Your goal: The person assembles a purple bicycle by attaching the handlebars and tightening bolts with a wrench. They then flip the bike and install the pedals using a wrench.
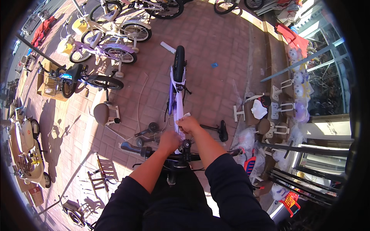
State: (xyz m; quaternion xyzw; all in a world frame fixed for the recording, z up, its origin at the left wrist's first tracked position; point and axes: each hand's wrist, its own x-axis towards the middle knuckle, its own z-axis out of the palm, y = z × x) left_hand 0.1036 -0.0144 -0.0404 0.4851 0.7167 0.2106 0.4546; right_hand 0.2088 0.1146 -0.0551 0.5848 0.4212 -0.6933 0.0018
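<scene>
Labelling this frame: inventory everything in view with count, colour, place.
bicycle: 1, white and purple, centre
handlebar: 1, mostly black, nearest the body
saddle: 1, black, right of centre
parked bicycles: at least 4, mixed, mostly upper left
scooter: 1, cream, left edge
scrap: 1, blue, upper centre
rounded pads: at least 2, brown, both sides
rim clutter: too small to count
left hand: 1, bare, at the bicycle
right hand: 1, bare, at the bicycle

Place: the front of a bike shop, it seems
Paving point(216, 38): red brick in sun and shade, all around — clearly outdoors
Small bikes point(110, 29): parked close together at 10 to 11 o'clock
Shop window point(325, 57): tall glass at 2 o'clock
Loose seats point(263, 126): brown, at 3 o'clock — unfitted
Plastic wrap point(245, 138): crumpled, at 4 o'clock
Scooter point(30, 148): parked between 8 and 9 o'clock
</scene>
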